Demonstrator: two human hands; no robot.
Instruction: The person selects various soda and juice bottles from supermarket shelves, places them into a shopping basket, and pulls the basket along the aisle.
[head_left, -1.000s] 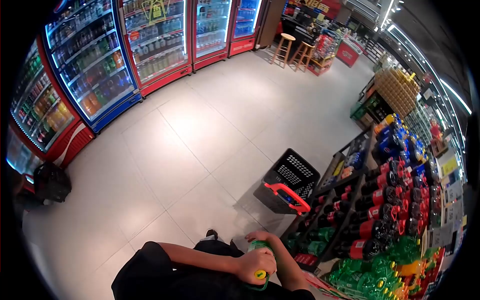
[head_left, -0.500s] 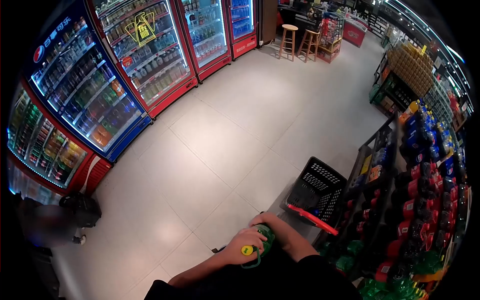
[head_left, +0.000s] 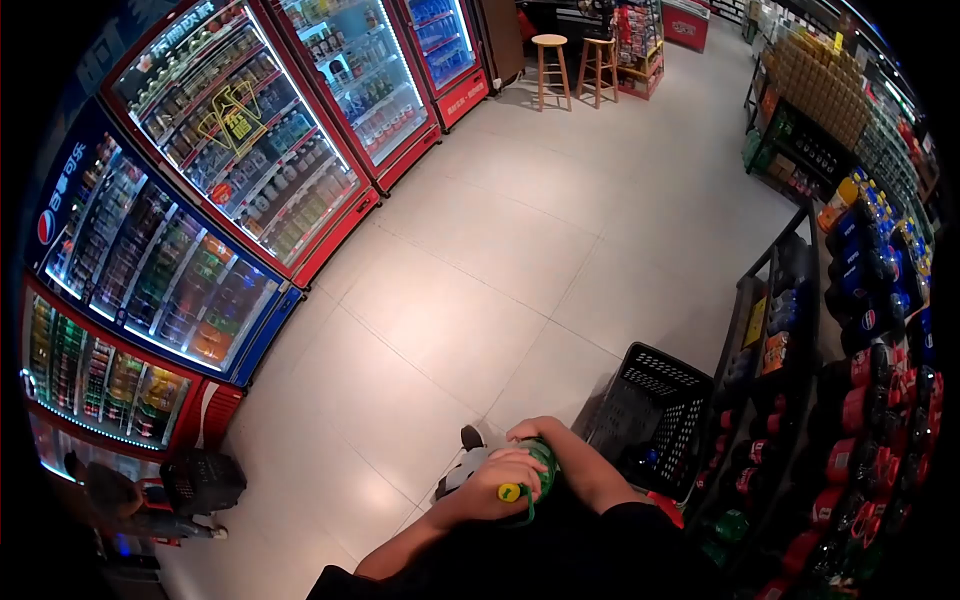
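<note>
A green bottle [head_left: 543, 462] with a yellow cap and a green handle is held close to my body at the bottom centre. My left hand [head_left: 505, 473] is closed round its neck, just behind the cap. Farther along, my right hand [head_left: 526, 430] is pressed against the bottle's other end, its fingers partly hidden. To the right of my right forearm, a black shopping basket [head_left: 655, 400] with a red handle stands on the floor, with something small and dark blue inside.
Drink fridges [head_left: 225, 130] line the left side. A person [head_left: 110, 492] is beside a dark basket [head_left: 203, 480] at lower left. Shelves of bottles [head_left: 850, 430] rise on the right, close to the basket. Two wooden stools [head_left: 551, 42] stand at the back.
The view has swung, so the fridges show larger and the basket sits farther right and lower. The bottle stays in both hands. The person at lower left has come into clearer view.
</note>
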